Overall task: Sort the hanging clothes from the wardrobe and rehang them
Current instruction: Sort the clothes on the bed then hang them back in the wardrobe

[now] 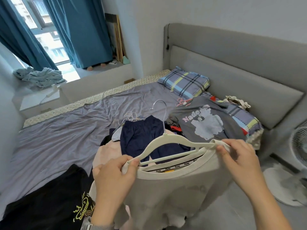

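Note:
I hold a light grey t-shirt [169, 193] with a white collar over the bed's near edge. A white hanger [167, 140] with a metal hook sits half inside its neck opening. My left hand [114, 176] pinches the collar's left end together with the hanger's left arm. My right hand [237, 156] pinches the collar's right end over the hanger's right tip. Behind them lies a pile of clothes: navy shorts [141, 135], a pink garment [106, 151] and a grey printed t-shirt [206, 123]. Several loose hangers [131, 117] lie beside the pile.
A black printed garment [54, 201] lies on the purple-sheeted bed [69, 130] at lower left. A plaid pillow [184, 83] leans near the grey headboard [240, 63]. A white fan [297, 156] stands on the floor at right. A nightstand [39, 100] stands beyond the bed.

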Tool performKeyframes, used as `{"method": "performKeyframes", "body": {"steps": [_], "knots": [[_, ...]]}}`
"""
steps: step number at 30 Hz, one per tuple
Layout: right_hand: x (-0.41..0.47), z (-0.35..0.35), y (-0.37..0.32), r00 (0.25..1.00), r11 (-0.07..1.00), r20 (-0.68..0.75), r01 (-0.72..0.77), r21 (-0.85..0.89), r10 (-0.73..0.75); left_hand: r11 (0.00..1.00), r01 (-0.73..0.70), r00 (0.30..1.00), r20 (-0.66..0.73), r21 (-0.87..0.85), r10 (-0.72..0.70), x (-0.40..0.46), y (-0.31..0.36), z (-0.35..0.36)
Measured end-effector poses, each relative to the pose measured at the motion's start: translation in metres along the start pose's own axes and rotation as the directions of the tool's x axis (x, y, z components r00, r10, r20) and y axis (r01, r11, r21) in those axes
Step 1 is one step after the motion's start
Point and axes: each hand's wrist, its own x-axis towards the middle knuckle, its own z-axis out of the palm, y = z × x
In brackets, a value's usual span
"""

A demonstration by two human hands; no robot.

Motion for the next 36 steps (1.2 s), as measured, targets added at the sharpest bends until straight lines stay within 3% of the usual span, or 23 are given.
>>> {"method": "performKeyframes", "body": {"steps": [6,19,36], "knots": [[0.047,-0.045,0.068,0.999,1.0,-0.044,-0.017,-0.017,0.017,0.995,-0.068,0.998,0.01,-0.075,0.069,0.023,0.071,0.066],[0.199,-0.163,0.227,0.998,0.993,-0.054,0.011,-0.121,-0.017,0.98,0.016,0.999,0.054,-0.198,-0.005,0.072,0.242,0.234],[0.378,-0.095,0.301,0.999,0.993,-0.015,-0.034,-0.115,0.032,0.959,0.075,0.984,0.178,-0.273,-0.026,0.25,0.276,0.329]]}}
